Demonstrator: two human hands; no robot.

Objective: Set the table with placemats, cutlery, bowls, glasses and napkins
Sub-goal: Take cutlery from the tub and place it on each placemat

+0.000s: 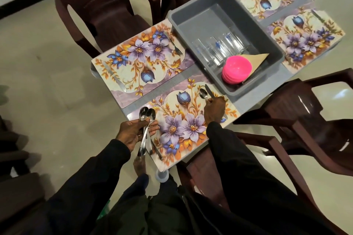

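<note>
Dark sleeves (107,162) reached out over the nearest placemat (191,139) at the tabletop's near edge. The left hand (133,132) gripped a bundle of spoons (146,114), bowls pointing away, over the mat's left end. The right hand (214,109) pinched a single spoon (203,93) by its handle at the mat's far right corner, just beside a knife (208,90). Beyond, a gray tub (191,23) at mid-tabletop held pink bowls (236,68), glasses (219,47) and a folded napkin (256,59).
</note>
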